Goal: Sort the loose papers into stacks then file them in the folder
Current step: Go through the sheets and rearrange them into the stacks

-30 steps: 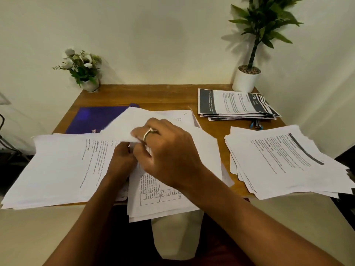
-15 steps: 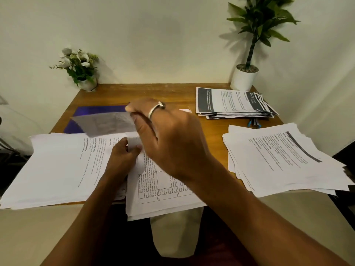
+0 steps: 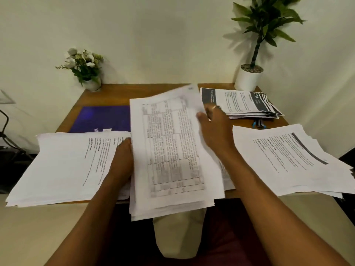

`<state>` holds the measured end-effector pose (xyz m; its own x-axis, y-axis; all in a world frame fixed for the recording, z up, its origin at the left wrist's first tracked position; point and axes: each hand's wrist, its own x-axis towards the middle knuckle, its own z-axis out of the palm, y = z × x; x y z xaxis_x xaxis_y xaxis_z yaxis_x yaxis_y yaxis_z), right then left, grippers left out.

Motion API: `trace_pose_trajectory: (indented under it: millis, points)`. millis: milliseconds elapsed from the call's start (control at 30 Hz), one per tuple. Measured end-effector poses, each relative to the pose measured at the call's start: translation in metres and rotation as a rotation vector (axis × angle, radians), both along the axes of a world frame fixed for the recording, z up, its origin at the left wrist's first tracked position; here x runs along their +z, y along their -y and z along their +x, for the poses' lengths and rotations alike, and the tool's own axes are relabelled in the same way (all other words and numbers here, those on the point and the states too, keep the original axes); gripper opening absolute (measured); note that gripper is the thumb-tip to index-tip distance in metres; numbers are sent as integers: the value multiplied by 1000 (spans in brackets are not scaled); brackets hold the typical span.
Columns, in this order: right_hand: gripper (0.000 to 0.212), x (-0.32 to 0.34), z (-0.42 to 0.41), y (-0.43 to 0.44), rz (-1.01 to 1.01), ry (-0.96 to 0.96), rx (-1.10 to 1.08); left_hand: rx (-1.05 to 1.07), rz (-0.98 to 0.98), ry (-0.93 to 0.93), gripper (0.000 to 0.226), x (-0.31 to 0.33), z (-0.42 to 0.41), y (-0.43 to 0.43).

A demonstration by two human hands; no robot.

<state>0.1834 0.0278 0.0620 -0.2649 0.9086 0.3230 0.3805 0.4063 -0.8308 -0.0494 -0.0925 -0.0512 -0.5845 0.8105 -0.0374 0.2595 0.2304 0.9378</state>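
1. Your right hand [image 3: 215, 129] is pinching a table-printed sheet [image 3: 169, 135] at its far right edge, thumb on top and fingers [image 3: 211, 110] clamped beneath. A second ago it was peeling that sheet up near the pile's left side.
2. The sheet is now hanging spread over the middle stack [image 3: 172, 206], no longer above the purple folder [image 3: 99, 118].
3. Your left hand [image 3: 123, 162] is resting at that stack's left edge on the bench [image 3: 107, 95]. Paper is hiding its fingers, so I cannot tell their state.
4. Sorting is still going on, I judge: the left stack [image 3: 63, 166], right stack [image 3: 292, 160] and far stack [image 3: 240, 101] are lying apart, with nothing filed yet.
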Motion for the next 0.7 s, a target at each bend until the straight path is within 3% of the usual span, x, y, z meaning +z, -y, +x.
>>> trace_pose_trajectory:
  millis: [100,233,367,533,700]
  points:
    - [26,-40,35,-38,-187,-59,-69,10,-20,-86,35,0,1,1]
    - [28,-77,65,-65,-242,21,-183,6,-15,-52,42,-1,2,-1]
    - [7,-94,66,-70,-226,29,-197,19,-27,-83,44,-4,2,-1]
    - [19,-94,69,-76,-214,5,-201,16,-7,-51,44,-5,1,-1]
    - [21,-78,106,-105,-106,60,-369,20,28,-3,43,-2,4,2]
